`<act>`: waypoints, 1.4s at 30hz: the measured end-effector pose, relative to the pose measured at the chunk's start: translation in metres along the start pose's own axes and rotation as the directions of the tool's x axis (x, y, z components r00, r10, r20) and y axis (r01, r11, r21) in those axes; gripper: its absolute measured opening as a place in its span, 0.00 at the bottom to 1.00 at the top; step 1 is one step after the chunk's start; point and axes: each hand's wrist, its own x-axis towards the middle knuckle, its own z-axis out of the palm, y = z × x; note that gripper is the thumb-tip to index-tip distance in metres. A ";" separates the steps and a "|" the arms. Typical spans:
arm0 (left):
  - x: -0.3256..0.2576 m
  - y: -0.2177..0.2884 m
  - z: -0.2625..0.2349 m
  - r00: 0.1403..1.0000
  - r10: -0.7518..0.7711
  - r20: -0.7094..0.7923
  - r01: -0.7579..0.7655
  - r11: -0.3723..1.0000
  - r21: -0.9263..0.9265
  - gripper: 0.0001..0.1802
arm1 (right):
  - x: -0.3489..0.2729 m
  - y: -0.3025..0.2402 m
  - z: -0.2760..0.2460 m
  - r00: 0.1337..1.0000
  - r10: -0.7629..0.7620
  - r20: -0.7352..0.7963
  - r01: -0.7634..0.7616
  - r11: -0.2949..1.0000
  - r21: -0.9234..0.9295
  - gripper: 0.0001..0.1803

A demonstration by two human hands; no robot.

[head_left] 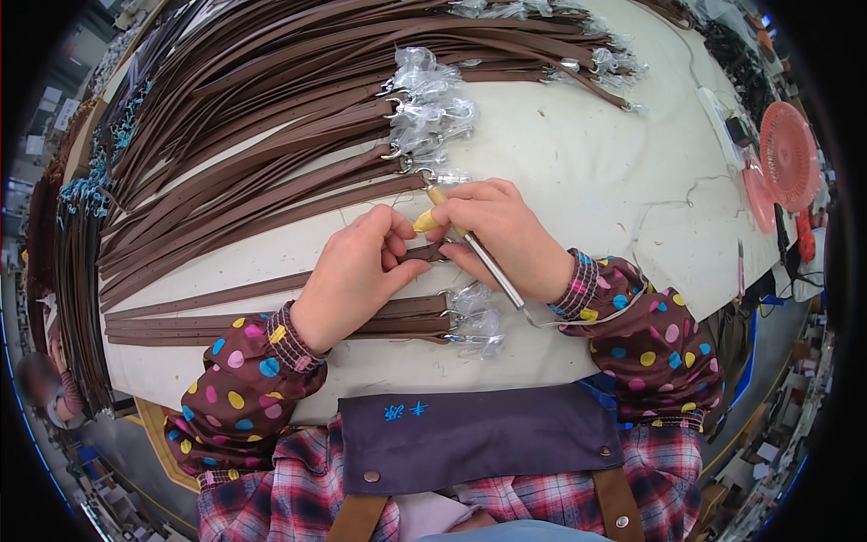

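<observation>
Near the middle of the table, my left hand (pixel 350 271) is closed, its fingers pinching the end of a brown strap (pixel 420 256). My right hand (pixel 508 237) faces it, closed around a slim silver pen-shaped tool (pixel 495 271) with a thin cord at its rear end. Yellow wrapping (pixel 424 221) shows around the right fingertips. Both hands meet at the strap's end, and the tool's tip is hidden by the fingers. Just below lie a few more brown straps (pixel 379 323), their metal hooks covered in clear plastic (pixel 479 318).
Many brown straps (pixel 262 144) fan across the table's left and far side, with plastic-wrapped hooks (pixel 424 99) at their ends. Bundles with blue ties (pixel 86 194) hang at the left edge. A pink basket (pixel 788 155) and a white power strip (pixel 720 126) are at right.
</observation>
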 end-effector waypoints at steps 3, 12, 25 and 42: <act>0.000 0.001 0.002 1.000 0.023 -0.010 -0.023 0.998 0.055 0.18 | -0.002 0.003 -0.001 0.995 -0.082 -0.063 0.074 0.990 -0.124 0.15; 0.008 0.008 0.009 0.999 0.003 -0.033 0.001 0.993 0.117 0.13 | -0.002 -0.006 -0.002 0.960 -0.221 -0.171 0.185 0.961 -0.204 0.17; 0.006 -0.009 0.005 0.999 -0.034 -0.014 0.031 0.984 -0.178 0.09 | -0.011 -0.010 -0.009 0.954 0.242 -0.175 -0.088 0.788 0.610 0.13; 0.005 -0.009 0.002 0.994 -0.104 0.040 0.111 0.953 -0.284 0.09 | -0.010 -0.013 0.008 0.926 0.376 -0.044 -0.314 0.829 0.463 0.13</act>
